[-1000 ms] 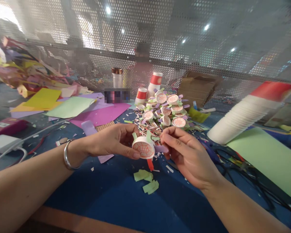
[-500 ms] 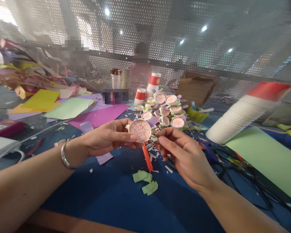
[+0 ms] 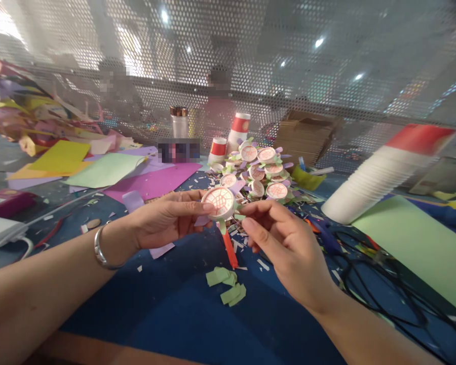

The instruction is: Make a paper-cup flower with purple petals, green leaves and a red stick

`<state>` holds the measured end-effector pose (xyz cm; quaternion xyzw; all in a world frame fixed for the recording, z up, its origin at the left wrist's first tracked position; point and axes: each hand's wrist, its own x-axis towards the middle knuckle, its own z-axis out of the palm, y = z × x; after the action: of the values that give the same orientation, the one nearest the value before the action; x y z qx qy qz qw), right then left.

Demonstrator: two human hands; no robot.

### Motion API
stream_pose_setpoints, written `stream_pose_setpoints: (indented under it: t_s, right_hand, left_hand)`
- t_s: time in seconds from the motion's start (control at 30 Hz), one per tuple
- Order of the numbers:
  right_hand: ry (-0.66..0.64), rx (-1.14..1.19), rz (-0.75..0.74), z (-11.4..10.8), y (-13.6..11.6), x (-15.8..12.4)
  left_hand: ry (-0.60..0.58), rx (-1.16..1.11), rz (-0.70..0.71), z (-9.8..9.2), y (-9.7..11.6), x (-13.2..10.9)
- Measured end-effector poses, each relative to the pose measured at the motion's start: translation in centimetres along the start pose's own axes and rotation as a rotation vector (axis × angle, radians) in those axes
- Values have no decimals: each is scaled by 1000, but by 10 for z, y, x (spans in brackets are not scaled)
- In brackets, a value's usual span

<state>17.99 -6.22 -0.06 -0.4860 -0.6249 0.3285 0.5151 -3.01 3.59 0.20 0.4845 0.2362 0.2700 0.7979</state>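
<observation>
My left hand [image 3: 177,215] is closed on a cut paper cup bottom [image 3: 221,203], a white rimmed disc with an orange-red line pattern on its face. Thumb on top, fingers beneath, it holds the disc above the blue table. Small green and purple paper tabs stick out around the disc's edge. At its right side my right hand [image 3: 275,235] pinches a small green paper tab [image 3: 239,217]; whether that tab is fixed to the disc I cannot tell. Several loose green paper tabs [image 3: 228,286] lie below, near an orange-red stick-like tool [image 3: 229,248].
Behind my hands rises a pile of similar patterned discs [image 3: 266,172]. A tall stack of paper cups [image 3: 387,172] leans at the right, by a green sheet [image 3: 418,243] and black cables [image 3: 380,294]. Coloured sheets [image 3: 106,170] and a white adapter [image 3: 2,230] are at the left.
The disc has tilted, so its rim and green tabs underneath now show. My right hand has come closer to the disc's right edge, and a green tab shows at its fingertips.
</observation>
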Motion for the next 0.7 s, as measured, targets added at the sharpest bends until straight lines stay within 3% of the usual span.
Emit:
stream_pose_setpoints:
  t_s: [0.13,0.33,0.7]
  right_hand:
    - [82,-42,19,-1,1,0]
    - [-45,121,104,3,4,2]
    - [-54,448,228,7,2,3]
  left_hand:
    - [10,-29,-56,3,1,-1]
    - [-29,-86,-89,6,0,-2]
    - [-78,-79,-97,9,-3,-3]
